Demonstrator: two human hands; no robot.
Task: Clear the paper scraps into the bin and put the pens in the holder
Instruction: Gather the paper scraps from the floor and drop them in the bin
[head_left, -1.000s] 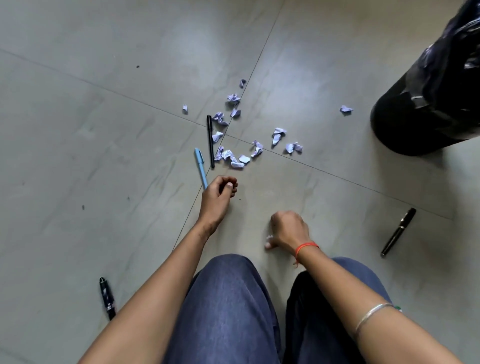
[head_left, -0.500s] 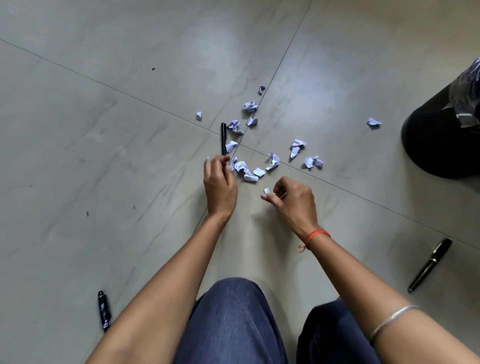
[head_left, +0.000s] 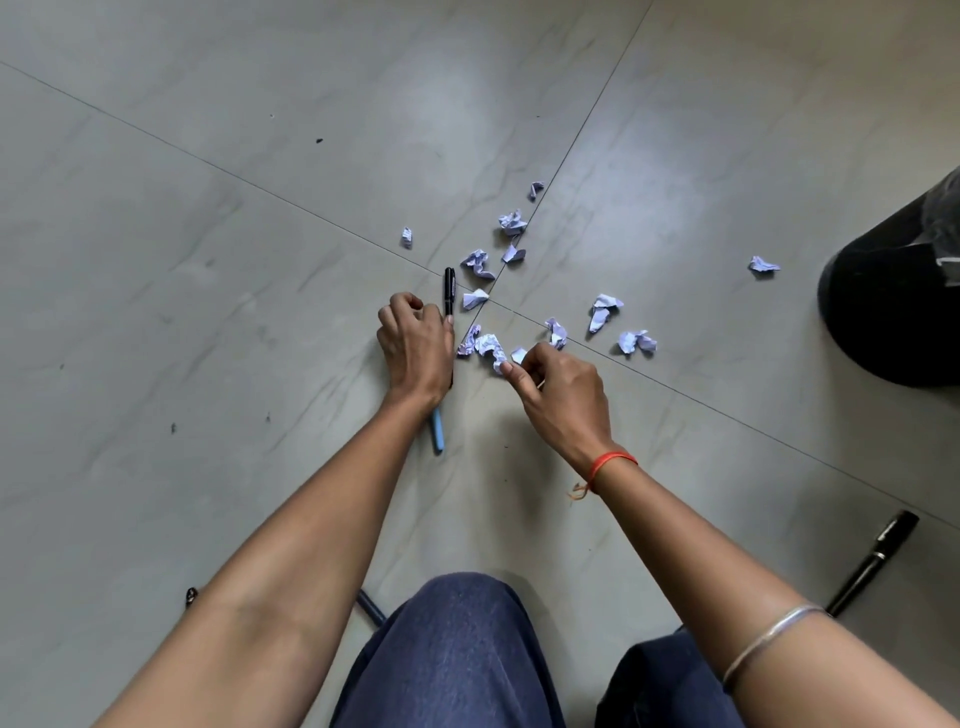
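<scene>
Several crumpled lavender paper scraps (head_left: 605, 310) lie scattered on the grey tiled floor. My left hand (head_left: 415, 348) is closed around a light blue pen (head_left: 438, 435), whose end sticks out under my wrist. A black marker pen (head_left: 449, 291) lies along the thumb side of that hand, touching it. My right hand (head_left: 561, 395) pinches the near end of a crumpled scrap (head_left: 491, 349) with thumb and fingertips. The black bin (head_left: 893, 312) with its plastic liner stands at the right edge. No pen holder is in view.
A black capped pen (head_left: 872, 561) lies on the floor at the right, near my right forearm. A dark pen (head_left: 371, 607) pokes out beside my knee, and another pen tip (head_left: 191, 596) shows by my left arm. One scrap (head_left: 762, 265) lies apart, near the bin.
Both hands have moved forward to the scrap pile. My left hand has closed over the blue pen beside the black marker. My right hand has reached the crumpled scrap and pinched it.
</scene>
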